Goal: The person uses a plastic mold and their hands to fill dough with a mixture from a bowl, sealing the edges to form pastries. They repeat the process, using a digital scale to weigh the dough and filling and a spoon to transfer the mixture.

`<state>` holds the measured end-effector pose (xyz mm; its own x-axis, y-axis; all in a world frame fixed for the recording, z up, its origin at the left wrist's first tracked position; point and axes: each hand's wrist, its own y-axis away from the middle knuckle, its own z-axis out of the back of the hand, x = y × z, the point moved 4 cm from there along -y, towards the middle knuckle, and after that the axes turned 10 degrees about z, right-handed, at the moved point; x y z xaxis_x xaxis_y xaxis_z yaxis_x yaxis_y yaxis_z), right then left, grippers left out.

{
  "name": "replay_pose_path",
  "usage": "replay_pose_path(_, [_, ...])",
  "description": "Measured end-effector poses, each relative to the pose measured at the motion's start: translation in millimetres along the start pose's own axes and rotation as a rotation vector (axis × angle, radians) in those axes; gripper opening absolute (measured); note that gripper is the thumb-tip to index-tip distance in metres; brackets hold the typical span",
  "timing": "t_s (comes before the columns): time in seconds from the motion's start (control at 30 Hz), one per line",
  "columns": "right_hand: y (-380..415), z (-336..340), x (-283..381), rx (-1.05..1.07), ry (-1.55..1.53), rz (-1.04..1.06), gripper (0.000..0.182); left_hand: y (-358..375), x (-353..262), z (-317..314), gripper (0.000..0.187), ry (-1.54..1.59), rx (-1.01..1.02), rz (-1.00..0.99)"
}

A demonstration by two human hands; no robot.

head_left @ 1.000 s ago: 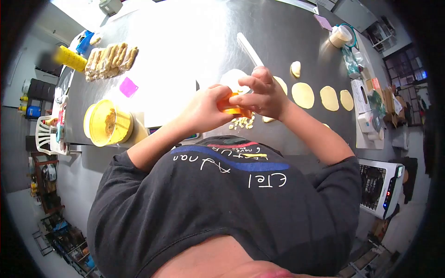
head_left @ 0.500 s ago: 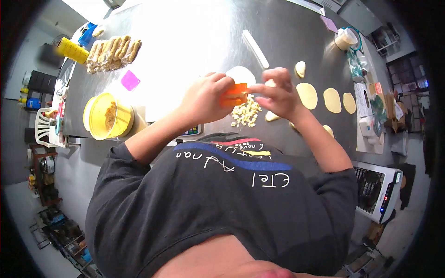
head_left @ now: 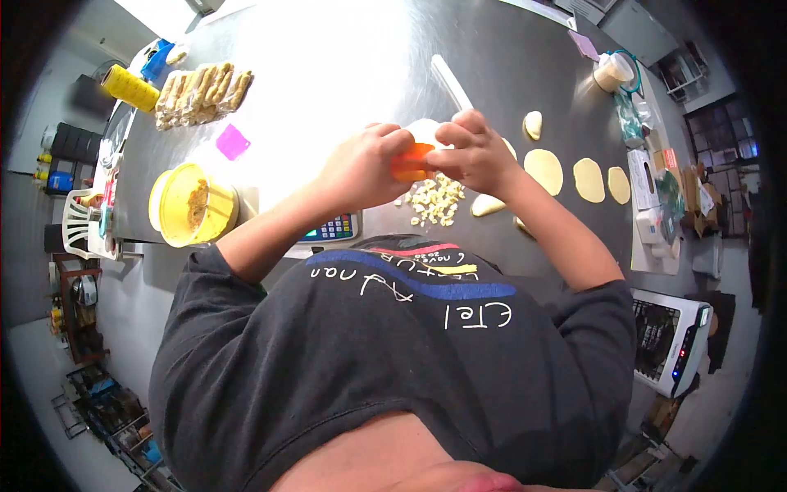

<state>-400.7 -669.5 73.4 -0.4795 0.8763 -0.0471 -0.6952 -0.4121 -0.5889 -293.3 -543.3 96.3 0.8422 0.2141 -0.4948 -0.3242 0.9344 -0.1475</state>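
My left hand (head_left: 365, 164) is closed around an orange plastic piece (head_left: 412, 162), whose full shape is hidden by the fingers. From the other side, the bent fingers of my right hand (head_left: 482, 157) press against its edge. Below both hands lies a loose pile of small pale-yellow chopped pieces (head_left: 434, 205). A white round thing (head_left: 425, 129) shows partly behind the fingers. To the right of my right hand are flat dough rounds (head_left: 543, 172) and a folded dough piece (head_left: 488, 205). A white rolling pin (head_left: 448, 80) lies just beyond that hand.
A yellow tub (head_left: 168, 205) with brown filling stands at the left, near a pink square (head_left: 233, 143). Behind are bagged brown rolls (head_left: 201, 97) and a yellow roll (head_left: 131, 88). A scale (head_left: 334, 227) sits by my body. A lidded container (head_left: 611, 74) stands far right.
My right hand has moved left and closed in on the orange piece, its fingers now bent against it. My left hand stays about in place, still holding it.
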Motion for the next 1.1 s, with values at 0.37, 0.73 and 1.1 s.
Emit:
replay_pose_path(0.37, [42, 4, -10, -0.173, -0.178, -0.415, 0.022, 0, 2, 10, 0.033, 0.07, -0.042, 0.029])
replay_pose_path(0.73, [6, 1, 24, -0.338, -0.372, -0.561, 0.047, 5, -3, 0, 0.032, 0.256, -0.057, 0.095])
replay_pose_path(1.1, [-1, 0, 42, -0.308, -0.122, -0.529, 0.03, 6, 4, -16, 0.035, 0.28, 0.055, 0.207])
